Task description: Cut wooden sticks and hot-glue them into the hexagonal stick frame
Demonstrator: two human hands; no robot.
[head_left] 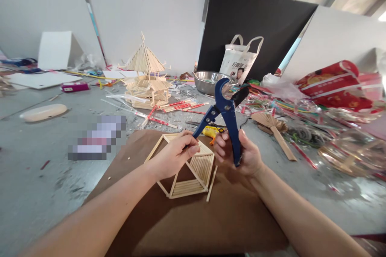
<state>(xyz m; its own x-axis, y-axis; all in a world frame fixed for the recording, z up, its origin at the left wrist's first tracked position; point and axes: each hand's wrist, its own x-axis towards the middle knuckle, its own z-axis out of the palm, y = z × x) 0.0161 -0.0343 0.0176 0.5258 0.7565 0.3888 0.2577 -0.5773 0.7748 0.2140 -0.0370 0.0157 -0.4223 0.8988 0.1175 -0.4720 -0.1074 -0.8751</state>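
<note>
My right hand (241,153) is wrapped round one handle of a blue cutter (224,106), held upright with its hooked jaw on top. My left hand (175,154) is closed on the cutter's other handle, which slants down to it. Both hands hover over a flat hexagonal panel of wooden sticks (193,170) lying on a brown board (193,217). A loose stick (212,184) lies beside the panel's right edge.
A stick pagoda model (146,78) stands behind, with red-wrapped chopsticks (181,107) near it. Further back are a steel bowl (208,81), a white tote bag (239,61) and a red package (334,84). A small bamboo fan (274,128) and clutter lie at right.
</note>
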